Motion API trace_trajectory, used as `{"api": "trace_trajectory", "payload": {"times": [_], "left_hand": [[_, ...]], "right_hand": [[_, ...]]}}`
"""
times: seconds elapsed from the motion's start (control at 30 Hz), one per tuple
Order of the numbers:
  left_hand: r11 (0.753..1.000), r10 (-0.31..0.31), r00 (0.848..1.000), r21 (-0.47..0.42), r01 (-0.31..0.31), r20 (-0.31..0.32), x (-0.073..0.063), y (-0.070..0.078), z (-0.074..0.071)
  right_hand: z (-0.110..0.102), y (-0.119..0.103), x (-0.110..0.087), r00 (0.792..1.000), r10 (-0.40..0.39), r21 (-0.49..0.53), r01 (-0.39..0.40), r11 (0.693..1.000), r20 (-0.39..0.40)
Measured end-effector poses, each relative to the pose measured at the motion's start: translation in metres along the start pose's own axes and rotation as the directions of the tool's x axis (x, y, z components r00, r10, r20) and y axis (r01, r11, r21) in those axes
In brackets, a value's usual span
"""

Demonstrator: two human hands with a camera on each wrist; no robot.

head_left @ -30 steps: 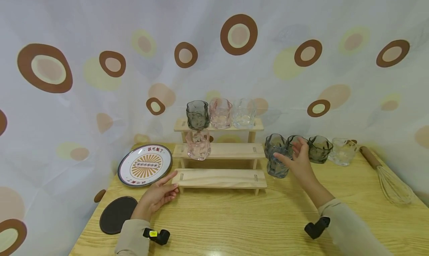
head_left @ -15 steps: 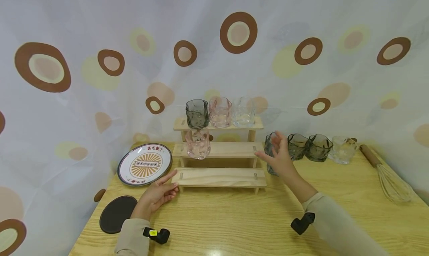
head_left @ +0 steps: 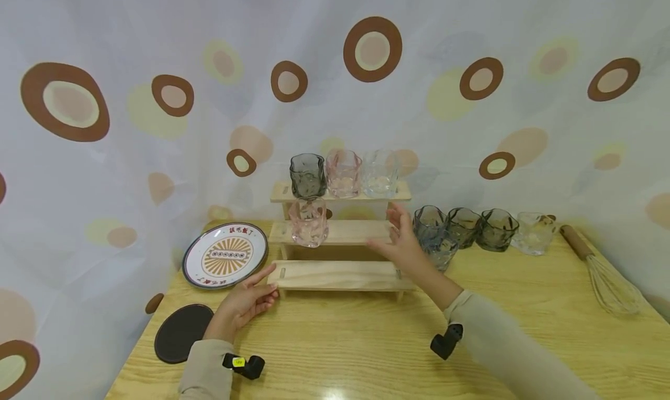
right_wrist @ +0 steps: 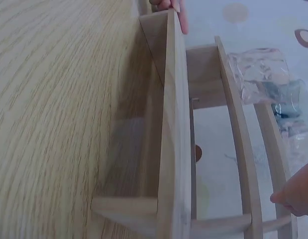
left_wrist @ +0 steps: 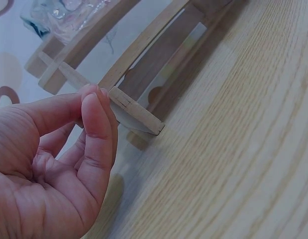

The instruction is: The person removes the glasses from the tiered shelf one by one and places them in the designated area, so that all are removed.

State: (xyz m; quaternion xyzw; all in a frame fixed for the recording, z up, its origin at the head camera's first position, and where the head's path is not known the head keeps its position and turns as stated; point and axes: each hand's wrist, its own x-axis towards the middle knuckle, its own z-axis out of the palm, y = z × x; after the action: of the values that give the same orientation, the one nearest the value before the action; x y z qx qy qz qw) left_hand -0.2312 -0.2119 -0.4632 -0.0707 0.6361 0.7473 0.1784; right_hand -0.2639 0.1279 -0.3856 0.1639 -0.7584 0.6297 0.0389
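A three-step wooden rack (head_left: 342,274) stands on the table. My left hand (head_left: 246,303) pinches the left end of its lowest board between thumb and fingers; the left wrist view shows this hand (left_wrist: 69,154) close up. Over the right end of the middle board is my right hand (head_left: 405,246), holding nothing, its thumb and fingers apart. A grey glass (head_left: 307,176), a pink glass (head_left: 344,174) and a clear glass (head_left: 381,174) line the top board. Another pink glass (head_left: 309,222) stands at the left of the middle board. A bluish glass (head_left: 442,249) is just right of my right hand.
Behind the bluish glass, grey glasses (head_left: 497,230) and a clear glass (head_left: 535,233) stand in a row. A whisk (head_left: 609,281) lies at the far right. On the left are a patterned plate (head_left: 225,256) and a black round mat (head_left: 183,334). A spotted curtain hangs behind.
My right hand has moved left, from the bluish glass to the right end of the rack, without taking the glass. My left hand has stayed at the lowest board.
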Motion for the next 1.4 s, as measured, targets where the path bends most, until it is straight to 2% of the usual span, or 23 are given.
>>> {"api": "trace_trajectory", "payload": {"times": [0.17, 0.47, 0.77, 1.07, 1.2, 1.4], "left_hand": [[1.000, -0.004, 1.000, -0.004, 0.004, -0.001, -0.002, -0.001, 0.000], [1.000, -0.008, 1.000, -0.008, 0.008, -0.003, -0.002, 0.001, 0.000], [1.000, -0.007, 1.000, -0.018, 0.007, 0.007, -0.001, 0.002, 0.001], [1.000, -0.006, 1.000, -0.009, 0.006, -0.003, -0.001, 0.001, 0.001], [1.000, -0.006, 1.000, -0.012, 0.006, -0.001, -0.001, 0.001, 0.001], [1.000, -0.002, 1.000, -0.021, 0.002, 0.002, -0.001, 0.000, 0.001]], "right_hand": [[0.019, 0.001, 0.008, 0.999, -0.007, -0.028, 0.008, 1.000, 0.047], [0.053, -0.010, 0.022, 0.992, 0.015, 0.016, -0.017, 1.000, 0.122], [0.081, -0.010, 0.033, 0.994, -0.040, 0.003, 0.040, 0.999, 0.106], [0.097, -0.005, 0.049, 0.999, -0.009, -0.036, 0.011, 0.999, 0.051], [0.101, -0.004, 0.052, 0.998, -0.026, -0.060, 0.029, 0.998, 0.048], [0.107, -0.004, 0.055, 0.999, -0.010, -0.053, 0.013, 0.998, 0.049]]}}
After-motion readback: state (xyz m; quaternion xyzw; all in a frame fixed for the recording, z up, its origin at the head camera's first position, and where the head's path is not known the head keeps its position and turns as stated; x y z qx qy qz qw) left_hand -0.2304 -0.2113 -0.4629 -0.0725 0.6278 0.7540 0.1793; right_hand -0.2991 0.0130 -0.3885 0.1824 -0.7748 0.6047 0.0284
